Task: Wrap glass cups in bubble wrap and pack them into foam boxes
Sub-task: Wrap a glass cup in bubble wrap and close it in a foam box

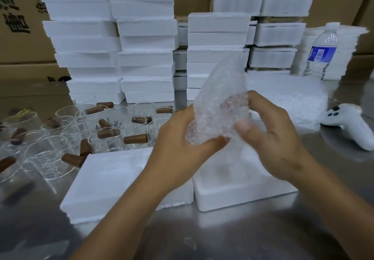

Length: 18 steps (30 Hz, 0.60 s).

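Both hands hold a bundle of bubble wrap (217,115) above the table; a loose corner of it sticks up. My left hand (178,144) cups the bundle from the left and below. My right hand (269,134) grips it from the right, thumb in front. Whatever is inside the wrap is hidden. Under my hands lie two open foam box halves, one on the left (105,180) and one on the right (238,188). Several bare glass cups (105,138) with brown cork stoppers (135,138) stand at the left.
Tall stacks of white foam boxes (145,57) line the back. A pile of bubble wrap sheets (291,99) lies at the right, with a water bottle (321,53) behind it and a white controller (348,126) at the far right. Cardboard cartons (22,26) stand behind.
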### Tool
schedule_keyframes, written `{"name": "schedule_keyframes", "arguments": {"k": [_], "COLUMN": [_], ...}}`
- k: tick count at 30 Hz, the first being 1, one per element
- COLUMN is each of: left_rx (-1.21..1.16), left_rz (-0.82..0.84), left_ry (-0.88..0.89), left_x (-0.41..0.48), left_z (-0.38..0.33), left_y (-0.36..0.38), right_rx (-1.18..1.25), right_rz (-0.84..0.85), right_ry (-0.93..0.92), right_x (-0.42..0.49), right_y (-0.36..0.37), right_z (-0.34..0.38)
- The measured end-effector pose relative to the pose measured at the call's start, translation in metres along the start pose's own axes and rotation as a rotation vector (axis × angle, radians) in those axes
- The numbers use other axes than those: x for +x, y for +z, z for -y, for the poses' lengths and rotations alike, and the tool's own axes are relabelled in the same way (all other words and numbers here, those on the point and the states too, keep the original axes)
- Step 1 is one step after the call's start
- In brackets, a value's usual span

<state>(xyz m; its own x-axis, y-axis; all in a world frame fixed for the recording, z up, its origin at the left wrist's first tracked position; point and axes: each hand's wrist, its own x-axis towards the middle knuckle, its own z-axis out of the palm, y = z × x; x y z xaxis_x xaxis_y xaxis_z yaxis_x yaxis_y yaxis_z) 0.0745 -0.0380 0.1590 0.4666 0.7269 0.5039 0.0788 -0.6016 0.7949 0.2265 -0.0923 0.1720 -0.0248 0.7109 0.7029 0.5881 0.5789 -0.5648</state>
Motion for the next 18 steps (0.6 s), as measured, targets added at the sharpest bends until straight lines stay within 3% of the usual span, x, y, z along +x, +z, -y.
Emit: {"name": "schedule_keyframes", "arguments": {"k": [3, 5, 8, 13, 18], "left_rx": [0.122, 0.164, 0.148, 0.322, 0.320], "left_rz": [-0.002, -0.004, -0.015, 0.023, -0.047], "left_ry": [0.041, 0.077, 0.095, 0.184, 0.163], "left_x": [-0.0019, -0.0028, -0.0031, -0.0050, -0.0026], "left_z": [0.0002, 0.0006, -0.0007, 0.0034, 0.0065], "left_y": [0.0024, 0.0038, 0.0035, 0.0046, 0.0029], "right_rx": [-0.085, 0.054, 0.239, -0.016, 0.080], "right_rz": [-0.120, -0.197, -0.176, -0.087, -0.121], "right_ry": [0.005, 0.106, 0.291, 0.138, 0.069], "right_x": [0.0003, 0.0019, 0.0043, 0.0049, 0.0016], "right_y": [0.0033, 0.0020, -0.0022, -0.0005, 0.0009], "right_z": [0.0009, 0.0005, -0.0043, -0.0036, -0.0008]}}
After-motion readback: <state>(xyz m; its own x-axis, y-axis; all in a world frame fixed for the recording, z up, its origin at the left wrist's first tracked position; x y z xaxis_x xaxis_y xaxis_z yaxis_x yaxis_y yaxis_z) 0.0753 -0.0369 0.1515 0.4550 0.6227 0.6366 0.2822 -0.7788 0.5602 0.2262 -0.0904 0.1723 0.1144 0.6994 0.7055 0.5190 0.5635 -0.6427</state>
